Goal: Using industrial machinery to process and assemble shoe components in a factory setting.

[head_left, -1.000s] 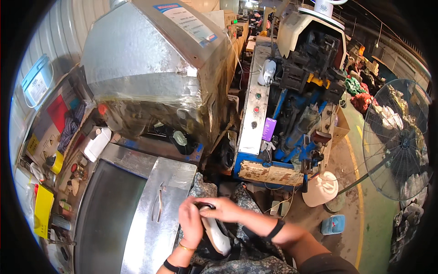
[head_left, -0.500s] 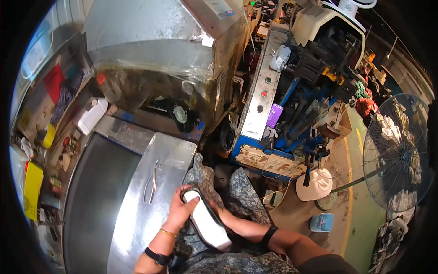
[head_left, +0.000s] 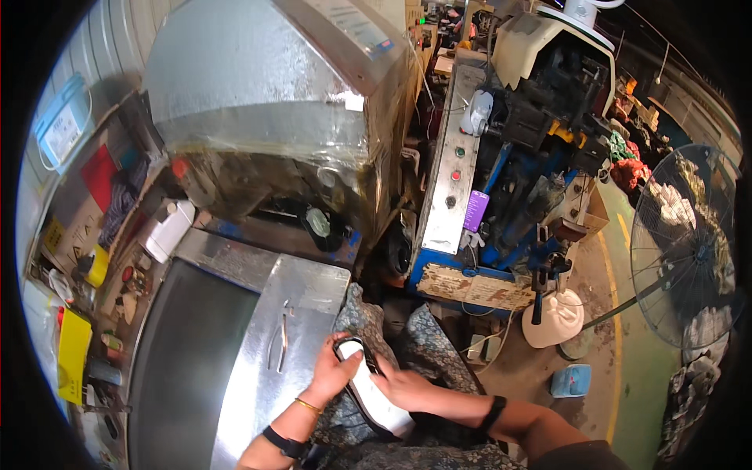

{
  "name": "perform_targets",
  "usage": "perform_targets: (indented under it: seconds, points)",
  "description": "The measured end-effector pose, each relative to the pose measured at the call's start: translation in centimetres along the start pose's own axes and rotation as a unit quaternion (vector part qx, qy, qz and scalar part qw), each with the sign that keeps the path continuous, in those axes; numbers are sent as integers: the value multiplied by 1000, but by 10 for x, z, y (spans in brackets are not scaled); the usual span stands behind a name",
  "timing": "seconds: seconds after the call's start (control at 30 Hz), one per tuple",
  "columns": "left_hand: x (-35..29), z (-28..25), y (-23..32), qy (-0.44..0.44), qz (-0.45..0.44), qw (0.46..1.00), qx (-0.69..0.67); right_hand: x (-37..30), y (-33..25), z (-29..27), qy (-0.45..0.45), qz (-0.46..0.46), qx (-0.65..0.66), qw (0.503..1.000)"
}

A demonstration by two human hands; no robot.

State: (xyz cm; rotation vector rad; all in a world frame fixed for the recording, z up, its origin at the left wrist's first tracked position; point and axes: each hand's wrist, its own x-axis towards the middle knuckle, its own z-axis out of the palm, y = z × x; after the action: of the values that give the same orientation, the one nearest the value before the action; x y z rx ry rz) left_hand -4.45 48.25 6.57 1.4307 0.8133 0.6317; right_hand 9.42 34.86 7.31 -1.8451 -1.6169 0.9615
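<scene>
A shoe-shaped piece (head_left: pixel 379 401), with a long white bottom face and a dark rim round it, lies slantwise over my lap. My left hand (head_left: pixel 332 370) grips its far end, the thumb pressed on the white face and the fingers round the dark edge. On its right side my right hand (head_left: pixel 395 387) holds the edge near that same end, fingers bent against the rim. Whatever is under the piece is hidden. To the left, a thin pair of metal pincers (head_left: pixel 282 345) rests on the shiny metal table (head_left: pixel 249 392).
Left of the table runs a dark belt (head_left: pixel 192 352) toward a big metal hood (head_left: pixel 258 86). A blue machine (head_left: pixel 470 286) with a button panel (head_left: pixel 448 211) stands ahead right. Further right are a white jug (head_left: pixel 552 319), a blue tub (head_left: pixel 571 381) and a large fan (head_left: pixel 693 247).
My right hand has shifted from lower along the side up onto the rim near the far end, its fingers now showing. The whole view has swung a little, moving the scene rightward.
</scene>
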Motion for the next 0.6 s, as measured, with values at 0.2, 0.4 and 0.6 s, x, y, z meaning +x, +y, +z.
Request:
perform_targets:
  seconds: [0.2, 0.4, 0.6]
  points:
    - [-20, -1, 16, 96, -14, 900, -424, -8, 8, 13, -19, 63, 385, 921]
    - [-43, -11, 37, 115, -63, 848, 513, 23, -26, 39, 6, 60, 277, 959]
    - [-56, -40, 58, -18, -57, 939, 338, 16, -28, 47, 17, 3, 277, 961]
